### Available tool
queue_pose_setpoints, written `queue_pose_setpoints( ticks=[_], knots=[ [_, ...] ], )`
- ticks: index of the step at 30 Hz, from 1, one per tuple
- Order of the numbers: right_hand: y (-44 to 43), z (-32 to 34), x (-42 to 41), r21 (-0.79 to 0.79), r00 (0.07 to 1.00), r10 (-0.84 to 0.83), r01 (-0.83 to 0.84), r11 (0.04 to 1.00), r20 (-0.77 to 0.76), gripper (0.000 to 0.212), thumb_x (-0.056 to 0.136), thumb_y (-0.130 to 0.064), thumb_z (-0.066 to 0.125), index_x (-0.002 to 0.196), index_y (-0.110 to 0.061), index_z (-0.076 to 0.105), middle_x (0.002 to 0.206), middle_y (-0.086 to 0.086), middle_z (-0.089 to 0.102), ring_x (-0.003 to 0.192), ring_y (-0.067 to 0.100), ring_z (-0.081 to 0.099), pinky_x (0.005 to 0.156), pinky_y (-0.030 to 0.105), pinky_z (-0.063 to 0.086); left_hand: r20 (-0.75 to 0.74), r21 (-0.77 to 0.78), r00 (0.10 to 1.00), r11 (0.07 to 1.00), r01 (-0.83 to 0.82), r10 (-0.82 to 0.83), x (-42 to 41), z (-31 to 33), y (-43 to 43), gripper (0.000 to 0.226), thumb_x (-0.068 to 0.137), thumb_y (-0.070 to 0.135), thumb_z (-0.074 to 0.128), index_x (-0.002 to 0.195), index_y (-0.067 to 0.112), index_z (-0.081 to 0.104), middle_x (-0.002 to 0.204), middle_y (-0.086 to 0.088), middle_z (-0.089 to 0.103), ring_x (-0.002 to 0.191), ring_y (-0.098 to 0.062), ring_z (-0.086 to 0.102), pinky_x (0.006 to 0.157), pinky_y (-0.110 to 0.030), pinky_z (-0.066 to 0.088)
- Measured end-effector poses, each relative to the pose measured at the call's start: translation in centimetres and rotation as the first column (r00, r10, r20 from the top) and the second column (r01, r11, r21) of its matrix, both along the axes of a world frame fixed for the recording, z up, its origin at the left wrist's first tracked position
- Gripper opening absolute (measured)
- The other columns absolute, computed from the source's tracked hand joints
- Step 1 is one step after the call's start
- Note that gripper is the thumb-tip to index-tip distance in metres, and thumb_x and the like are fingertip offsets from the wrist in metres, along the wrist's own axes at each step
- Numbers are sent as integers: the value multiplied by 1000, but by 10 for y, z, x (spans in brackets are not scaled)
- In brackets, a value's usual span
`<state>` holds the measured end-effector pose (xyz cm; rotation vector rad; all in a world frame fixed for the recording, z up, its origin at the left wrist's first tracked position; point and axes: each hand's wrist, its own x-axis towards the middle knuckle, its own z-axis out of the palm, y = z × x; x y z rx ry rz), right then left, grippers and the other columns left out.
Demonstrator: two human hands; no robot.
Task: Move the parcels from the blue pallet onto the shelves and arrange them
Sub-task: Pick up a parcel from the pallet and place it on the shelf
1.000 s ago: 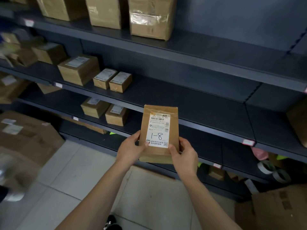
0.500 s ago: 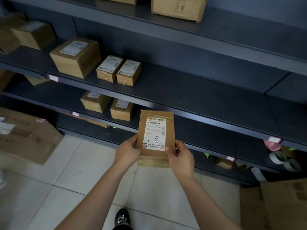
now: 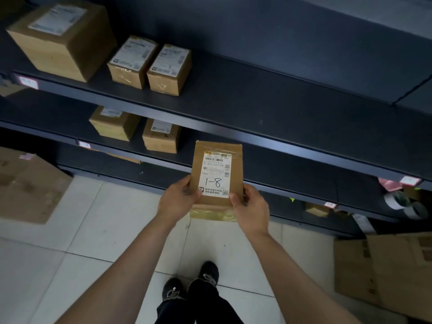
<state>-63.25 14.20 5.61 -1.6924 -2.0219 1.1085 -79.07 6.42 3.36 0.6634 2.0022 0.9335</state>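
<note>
A small brown parcel [image 3: 216,160] with a white label marked "1-8" is held in front of the dark shelving. My left hand [image 3: 176,201] grips its left edge and my right hand [image 3: 251,208] grips its right edge, thumbs on the label side. The parcel is upright, level with the front edge of the lower shelf [image 3: 304,160]. On the shelf above [image 3: 257,108] stand a large box [image 3: 63,40] and two small labelled boxes [image 3: 149,64] at the left. Two more small boxes [image 3: 135,129] sit on the lower shelf, left of the parcel.
A big cardboard box [image 3: 28,185] lies on the tiled floor at the left, and flattened cartons [image 3: 385,272] lean at the right. Tape rolls [image 3: 402,202] and pink price tags [image 3: 409,181] sit at the shelves' right end. My shoes [image 3: 191,286] stand below.
The view has tilted downward and come closer to the shelves. The parcel stays in both hands, now lower against the shelf rows; my shoes have come into view.
</note>
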Motion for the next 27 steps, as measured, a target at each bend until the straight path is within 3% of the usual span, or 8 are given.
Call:
queue_pose_setpoints(
  ticks=[6,9,14,20,27],
  knots=[
    [35,-38,-16,-23,999,17,-19,1000,-51,34,90,-25,66,123,-17,60,115,-2,69,101,17,66,82,23,47,69,5,997,999,-31,31,-19,-31,31,50,88,22,65,135,35,52,125,12,63,117,-14,57,99,-42,48],
    [55,-58,-26,-29,997,34,-36,999,-76,37,90,-26,66,125,-18,59,115,-3,68,104,16,65,84,24,49,114,7,992,999,-47,46,-29,-46,48,50,88,18,65,134,35,53,122,14,63,111,-14,60,85,-36,55],
    [90,-94,-49,-1,992,77,-77,997,-103,29,90,-24,65,118,-18,62,110,-4,69,99,15,66,79,23,49,128,30,990,997,-68,63,-52,-80,76,54,80,22,71,131,34,55,123,14,64,116,-13,58,101,-42,46],
    [125,-147,-80,52,991,75,-70,996,-115,25,90,-26,65,114,-18,63,105,-2,71,96,18,66,85,37,54,86,84,995,995,-49,42,-82,-125,111,47,85,13,68,129,27,58,116,7,68,109,-15,62,98,-44,50],
    [160,-203,-112,95,981,70,-53,994,-181,27,88,-25,67,113,-16,64,108,0,70,98,20,67,89,44,54,90,141,994,987,-77,65,-113,-171,143,60,86,11,67,141,25,47,127,8,63,116,-12,58,103,-39,46]
  ],
)
